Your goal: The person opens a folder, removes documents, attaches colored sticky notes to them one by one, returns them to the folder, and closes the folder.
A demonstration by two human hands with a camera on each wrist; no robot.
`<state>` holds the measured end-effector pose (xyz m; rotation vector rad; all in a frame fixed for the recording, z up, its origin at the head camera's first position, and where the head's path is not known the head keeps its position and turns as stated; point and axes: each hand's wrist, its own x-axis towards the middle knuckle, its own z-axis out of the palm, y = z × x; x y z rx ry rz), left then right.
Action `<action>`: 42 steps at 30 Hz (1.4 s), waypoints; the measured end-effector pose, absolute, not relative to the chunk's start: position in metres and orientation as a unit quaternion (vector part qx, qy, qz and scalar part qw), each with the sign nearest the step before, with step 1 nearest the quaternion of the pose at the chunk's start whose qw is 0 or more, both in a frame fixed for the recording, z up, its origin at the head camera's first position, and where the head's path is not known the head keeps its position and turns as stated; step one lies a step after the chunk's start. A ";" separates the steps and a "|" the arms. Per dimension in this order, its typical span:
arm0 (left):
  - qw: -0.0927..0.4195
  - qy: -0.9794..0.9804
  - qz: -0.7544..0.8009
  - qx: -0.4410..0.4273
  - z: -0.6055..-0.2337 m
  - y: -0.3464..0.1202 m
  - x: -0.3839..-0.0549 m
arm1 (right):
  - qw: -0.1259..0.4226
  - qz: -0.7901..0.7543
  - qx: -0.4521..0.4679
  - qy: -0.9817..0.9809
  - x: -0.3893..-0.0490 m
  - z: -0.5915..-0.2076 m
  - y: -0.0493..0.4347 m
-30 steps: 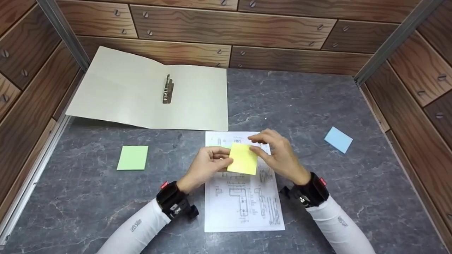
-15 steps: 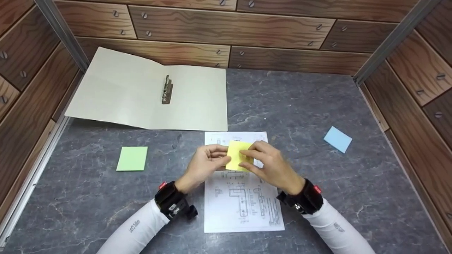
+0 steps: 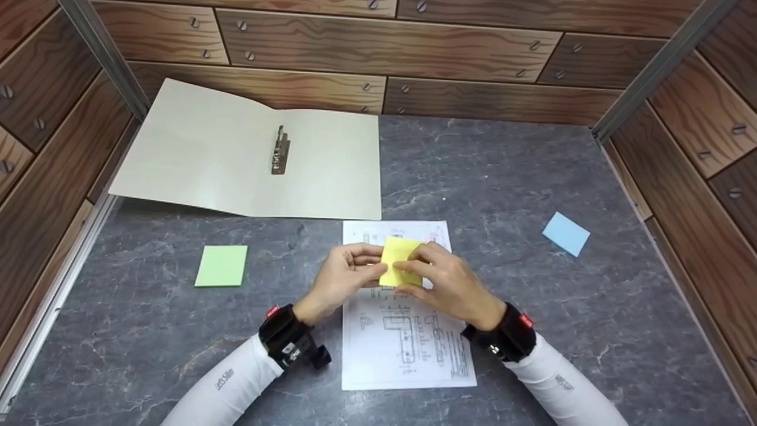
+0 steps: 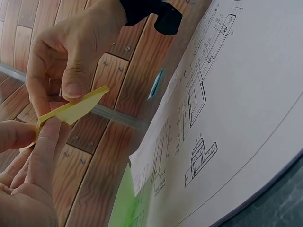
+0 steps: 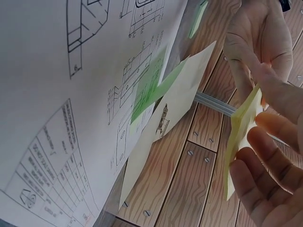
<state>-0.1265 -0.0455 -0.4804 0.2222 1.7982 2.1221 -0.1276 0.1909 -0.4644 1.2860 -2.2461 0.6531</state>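
Observation:
A pad of yellow sticky notes [image 3: 395,248] is held above a printed technical drawing [image 3: 378,355]. My left hand [image 3: 340,277] pinches its left side, thumb on top and fingers beneath. From the right, my right hand [image 3: 458,285] has bent fingers and thumb on the pad, covering much of its right half. In the left wrist view, part of the yellow pad [image 4: 75,109] bows away from its straight edge. A green sticky note [image 5: 154,87] lies on the drawing in the right wrist view; in the head view the hands and pad hide it.
A green sticky note pad [image 3: 222,266] lies to the left on the grey marbled table [image 3: 502,171]. To the right is a blue pad [image 3: 566,234]. Behind, an open folder [image 3: 331,165] with a metal clip [image 3: 281,151] reaches close to the drawing's top edge. Wood-patterned walls [image 3: 378,47] enclose the table.
My right hand has come left and down from the pad's upper right corner onto its face, with the fingers bending further. The left hand and pad have barely moved.

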 end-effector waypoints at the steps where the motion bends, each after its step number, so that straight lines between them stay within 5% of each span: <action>1: 0.176 0.633 0.750 0.078 -0.480 -0.045 -0.126 | 0.234 0.237 0.467 -0.819 -0.128 -0.464 0.191; 42: 0.172 0.623 0.758 0.090 -0.485 -0.042 -0.125 | 0.231 0.268 0.481 -0.802 -0.130 -0.463 0.192</action>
